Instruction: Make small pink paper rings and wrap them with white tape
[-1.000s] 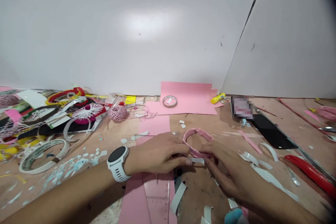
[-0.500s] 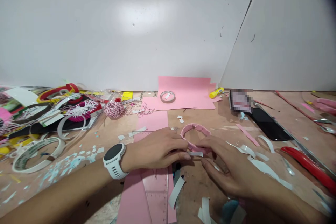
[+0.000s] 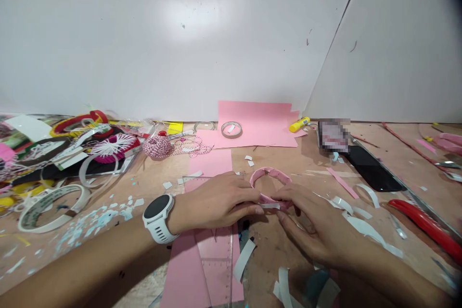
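Pink paper ring [image 3: 270, 174], light, thin and flexible, held upright over the wooden workbench [image 3: 306, 250], its lower arc pinched closed between the fingers of the left hand [image 3: 212, 199] and right hand [image 3: 317, 221], with a white strip [image 3: 270, 206] lying at the pinch. Such a band would likely buckle under hard squeezing, so its lower section is the sensible place to hold it. Nearby, a clear ruler [image 3: 216, 269] lies over a pink card sheet [image 3: 184, 269].
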The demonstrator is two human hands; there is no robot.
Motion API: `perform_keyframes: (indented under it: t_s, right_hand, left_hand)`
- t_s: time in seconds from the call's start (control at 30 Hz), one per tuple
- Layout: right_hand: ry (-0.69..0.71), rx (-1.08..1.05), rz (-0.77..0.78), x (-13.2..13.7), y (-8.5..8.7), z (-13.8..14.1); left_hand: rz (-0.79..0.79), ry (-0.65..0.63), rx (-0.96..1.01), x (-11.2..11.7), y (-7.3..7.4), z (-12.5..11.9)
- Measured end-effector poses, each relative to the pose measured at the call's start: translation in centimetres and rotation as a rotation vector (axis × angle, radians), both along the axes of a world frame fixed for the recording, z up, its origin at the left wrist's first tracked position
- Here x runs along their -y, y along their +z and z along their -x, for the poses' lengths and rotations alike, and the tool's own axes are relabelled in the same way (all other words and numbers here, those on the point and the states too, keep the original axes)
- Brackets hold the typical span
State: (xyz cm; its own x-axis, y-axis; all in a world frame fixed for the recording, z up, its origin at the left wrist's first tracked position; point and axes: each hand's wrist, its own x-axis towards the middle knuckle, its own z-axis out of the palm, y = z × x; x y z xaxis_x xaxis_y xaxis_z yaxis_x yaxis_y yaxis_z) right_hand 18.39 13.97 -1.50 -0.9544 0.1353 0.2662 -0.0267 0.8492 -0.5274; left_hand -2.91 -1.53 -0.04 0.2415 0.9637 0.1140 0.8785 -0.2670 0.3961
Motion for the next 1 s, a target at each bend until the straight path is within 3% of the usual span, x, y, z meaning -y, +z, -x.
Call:
perform_keyframes:
  t_s: [1.0]
  right_hand:
    - [0.023, -0.021, 0.040, -0.14, -0.21, 0.13]
  left_hand:
    - [-0.018, 0.012, 0.020, 0.03, -0.53, 0.07]
